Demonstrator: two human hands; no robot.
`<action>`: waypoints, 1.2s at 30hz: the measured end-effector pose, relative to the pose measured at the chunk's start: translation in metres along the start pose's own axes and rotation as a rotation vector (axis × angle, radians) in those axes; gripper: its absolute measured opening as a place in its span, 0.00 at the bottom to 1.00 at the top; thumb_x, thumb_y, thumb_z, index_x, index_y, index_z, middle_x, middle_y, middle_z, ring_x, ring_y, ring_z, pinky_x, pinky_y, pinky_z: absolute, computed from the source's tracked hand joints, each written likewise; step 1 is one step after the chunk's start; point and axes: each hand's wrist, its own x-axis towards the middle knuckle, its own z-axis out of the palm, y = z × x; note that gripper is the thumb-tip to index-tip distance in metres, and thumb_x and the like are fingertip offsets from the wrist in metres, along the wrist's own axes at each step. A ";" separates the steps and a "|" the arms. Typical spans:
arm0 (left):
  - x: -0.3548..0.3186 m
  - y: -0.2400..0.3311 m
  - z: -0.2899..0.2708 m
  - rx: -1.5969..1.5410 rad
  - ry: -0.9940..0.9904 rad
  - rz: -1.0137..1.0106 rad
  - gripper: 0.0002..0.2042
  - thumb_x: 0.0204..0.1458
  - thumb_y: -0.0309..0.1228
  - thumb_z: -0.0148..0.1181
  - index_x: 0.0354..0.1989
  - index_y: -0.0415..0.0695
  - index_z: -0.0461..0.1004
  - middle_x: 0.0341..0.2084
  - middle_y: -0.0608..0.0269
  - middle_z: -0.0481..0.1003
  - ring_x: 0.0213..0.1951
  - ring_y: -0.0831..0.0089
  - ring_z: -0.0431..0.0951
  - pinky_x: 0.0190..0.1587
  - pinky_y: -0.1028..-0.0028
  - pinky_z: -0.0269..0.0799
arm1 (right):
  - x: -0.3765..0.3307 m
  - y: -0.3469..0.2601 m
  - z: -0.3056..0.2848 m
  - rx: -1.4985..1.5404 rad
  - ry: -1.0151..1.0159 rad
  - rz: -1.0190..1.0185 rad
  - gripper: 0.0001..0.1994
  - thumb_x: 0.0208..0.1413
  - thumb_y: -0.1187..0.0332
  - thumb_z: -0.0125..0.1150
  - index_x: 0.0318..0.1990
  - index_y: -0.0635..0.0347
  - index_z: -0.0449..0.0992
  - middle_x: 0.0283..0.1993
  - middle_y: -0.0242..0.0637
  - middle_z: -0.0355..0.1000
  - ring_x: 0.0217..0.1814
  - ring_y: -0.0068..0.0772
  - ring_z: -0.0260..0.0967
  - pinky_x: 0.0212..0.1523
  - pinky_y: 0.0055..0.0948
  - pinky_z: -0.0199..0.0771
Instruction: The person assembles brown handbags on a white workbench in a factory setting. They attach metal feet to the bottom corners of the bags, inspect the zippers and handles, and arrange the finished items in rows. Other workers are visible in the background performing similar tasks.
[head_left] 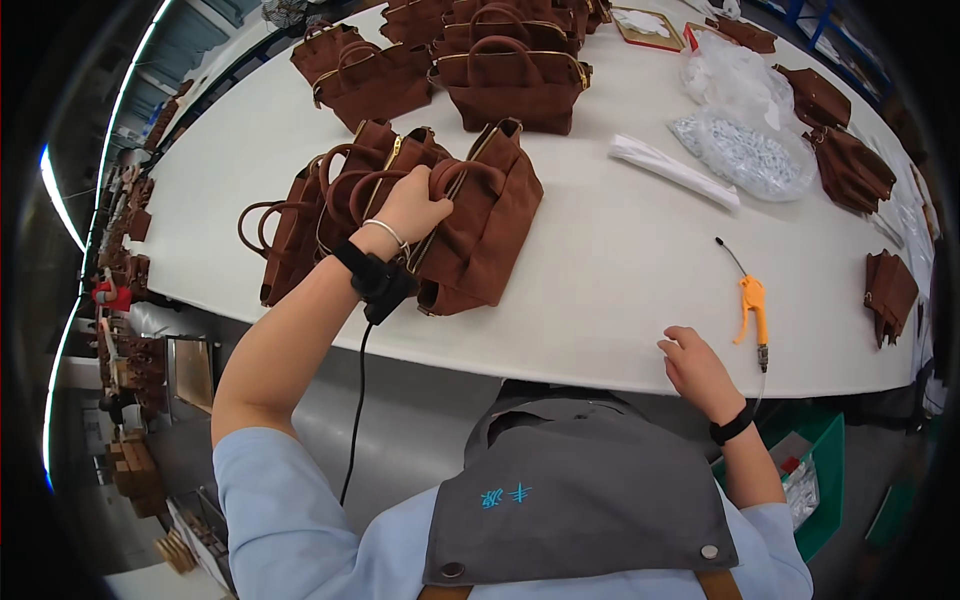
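Note:
My left hand point(414, 208) is closed round the handle of a brown handbag point(490, 235), the right-hand one of a tight row on the white table. More brown handbags point(290, 235) with rolled handles and gold zips stand pressed against it on the left. Over the table's near edge, my right hand point(697, 375) holds nothing, its fingers loosely curled but apart. Nearest to it lies an orange air blow gun point(752, 305) with a thin dark nozzle and a hose running down over the edge.
Further handbags point(510, 85) crowd the table's far side. A white paper roll point(675, 172) and a clear plastic bag of small pale pieces point(750, 150) lie right of centre. Brown pouches point(850, 170) line the right edge. Below stands a green crate point(825, 480).

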 end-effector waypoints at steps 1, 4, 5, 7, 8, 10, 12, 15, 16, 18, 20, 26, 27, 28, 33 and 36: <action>-0.003 0.007 0.001 0.022 0.006 0.056 0.16 0.48 0.34 0.61 0.38 0.35 0.66 0.30 0.44 0.74 0.36 0.52 0.76 0.41 0.66 0.70 | -0.008 0.005 -0.001 0.003 0.004 -0.002 0.11 0.49 0.80 0.56 0.41 0.69 0.75 0.47 0.50 0.70 0.51 0.48 0.68 0.51 0.38 0.71; -0.016 0.046 0.003 0.014 -0.072 0.208 0.13 0.48 0.29 0.58 0.37 0.35 0.65 0.29 0.45 0.73 0.35 0.54 0.76 0.39 0.65 0.69 | -0.042 0.022 0.003 -0.004 0.013 0.037 0.10 0.49 0.80 0.56 0.41 0.69 0.75 0.47 0.49 0.70 0.51 0.48 0.68 0.51 0.38 0.71; -0.021 0.058 0.003 0.005 -0.113 0.255 0.12 0.49 0.27 0.58 0.37 0.35 0.64 0.29 0.45 0.73 0.35 0.54 0.76 0.38 0.65 0.69 | -0.051 0.026 0.003 -0.006 0.022 0.052 0.10 0.49 0.80 0.55 0.41 0.69 0.75 0.47 0.49 0.70 0.51 0.48 0.68 0.51 0.38 0.71; -0.032 0.071 0.011 0.023 -0.198 0.350 0.11 0.51 0.25 0.57 0.38 0.37 0.63 0.31 0.43 0.74 0.37 0.48 0.75 0.38 0.61 0.69 | -0.060 0.030 0.005 -0.005 0.048 0.064 0.10 0.50 0.79 0.55 0.41 0.69 0.74 0.46 0.48 0.70 0.51 0.48 0.68 0.51 0.38 0.71; -0.040 0.075 0.014 0.050 -0.240 0.383 0.11 0.51 0.25 0.57 0.39 0.37 0.63 0.31 0.42 0.74 0.37 0.47 0.75 0.38 0.60 0.69 | -0.061 0.028 0.006 0.002 0.065 0.065 0.10 0.50 0.79 0.55 0.41 0.69 0.74 0.46 0.48 0.70 0.51 0.48 0.68 0.51 0.38 0.71; -0.057 0.086 0.022 0.179 -0.314 0.413 0.10 0.52 0.25 0.57 0.40 0.38 0.63 0.34 0.40 0.75 0.40 0.42 0.74 0.39 0.54 0.69 | -0.060 0.022 0.010 0.013 0.111 0.062 0.10 0.50 0.79 0.56 0.41 0.68 0.74 0.45 0.46 0.70 0.50 0.46 0.68 0.50 0.38 0.71; -0.071 0.088 0.029 0.103 -0.248 0.466 0.16 0.50 0.22 0.59 0.46 0.39 0.64 0.38 0.45 0.75 0.42 0.46 0.75 0.43 0.59 0.70 | -0.054 0.010 0.011 0.049 0.155 0.059 0.10 0.50 0.79 0.56 0.42 0.68 0.73 0.44 0.46 0.70 0.50 0.46 0.68 0.50 0.37 0.71; -0.093 0.085 0.043 0.149 0.127 0.773 0.23 0.44 0.22 0.66 0.50 0.40 0.67 0.45 0.53 0.74 0.47 0.53 0.75 0.47 0.63 0.71 | -0.047 0.002 0.015 0.068 0.188 0.041 0.10 0.50 0.77 0.56 0.42 0.67 0.73 0.44 0.45 0.70 0.49 0.46 0.68 0.49 0.37 0.72; -0.104 0.086 0.045 0.191 0.169 0.830 0.23 0.43 0.23 0.67 0.49 0.40 0.68 0.45 0.54 0.74 0.49 0.54 0.74 0.49 0.63 0.71 | -0.047 0.002 0.019 0.077 0.200 0.047 0.10 0.50 0.77 0.56 0.42 0.67 0.73 0.44 0.45 0.70 0.49 0.45 0.68 0.48 0.37 0.72; -0.124 0.085 0.052 0.285 0.197 0.946 0.22 0.41 0.26 0.70 0.46 0.40 0.70 0.46 0.55 0.74 0.52 0.56 0.72 0.51 0.62 0.70 | -0.044 0.000 0.023 0.089 0.214 0.047 0.10 0.50 0.77 0.56 0.41 0.67 0.73 0.43 0.45 0.70 0.49 0.45 0.68 0.48 0.37 0.72; -0.135 0.083 0.072 0.376 0.168 0.975 0.31 0.38 0.32 0.72 0.52 0.36 0.67 0.52 0.51 0.70 0.57 0.53 0.67 0.57 0.61 0.66 | -0.046 -0.003 0.027 0.097 0.204 0.057 0.09 0.50 0.78 0.56 0.40 0.67 0.73 0.43 0.45 0.70 0.48 0.45 0.68 0.48 0.37 0.72; -0.119 0.105 0.105 0.538 0.130 0.696 0.43 0.36 0.38 0.73 0.59 0.30 0.57 0.58 0.43 0.62 0.60 0.48 0.62 0.63 0.58 0.60 | -0.053 -0.001 0.037 0.082 0.254 0.040 0.07 0.49 0.78 0.54 0.36 0.68 0.74 0.39 0.45 0.70 0.46 0.45 0.68 0.46 0.38 0.72; -0.113 0.109 0.107 0.581 0.118 0.695 0.42 0.35 0.39 0.73 0.58 0.30 0.59 0.56 0.42 0.63 0.59 0.48 0.63 0.62 0.58 0.61 | -0.054 0.001 0.039 0.081 0.258 0.045 0.07 0.49 0.78 0.54 0.36 0.68 0.74 0.39 0.45 0.70 0.45 0.45 0.68 0.45 0.38 0.72; -0.106 0.113 0.106 0.522 0.038 0.652 0.34 0.37 0.40 0.73 0.50 0.32 0.66 0.51 0.43 0.66 0.53 0.48 0.67 0.56 0.58 0.64 | -0.057 0.004 0.041 0.080 0.262 0.051 0.07 0.49 0.78 0.54 0.36 0.68 0.74 0.39 0.45 0.70 0.44 0.45 0.68 0.45 0.38 0.72; -0.082 0.115 0.098 0.519 -0.222 0.587 0.23 0.39 0.40 0.72 0.41 0.39 0.76 0.36 0.49 0.74 0.42 0.54 0.75 0.44 0.62 0.70 | -0.067 0.010 0.047 0.087 0.289 0.096 0.05 0.49 0.78 0.53 0.34 0.68 0.74 0.37 0.44 0.70 0.43 0.45 0.68 0.44 0.38 0.72; -0.078 0.104 0.097 0.376 -0.214 0.725 0.21 0.39 0.36 0.71 0.44 0.43 0.77 0.34 0.54 0.77 0.40 0.58 0.77 0.42 0.65 0.72 | -0.076 0.011 0.052 0.100 0.294 0.141 0.05 0.49 0.78 0.52 0.33 0.68 0.74 0.37 0.44 0.70 0.43 0.46 0.68 0.44 0.38 0.72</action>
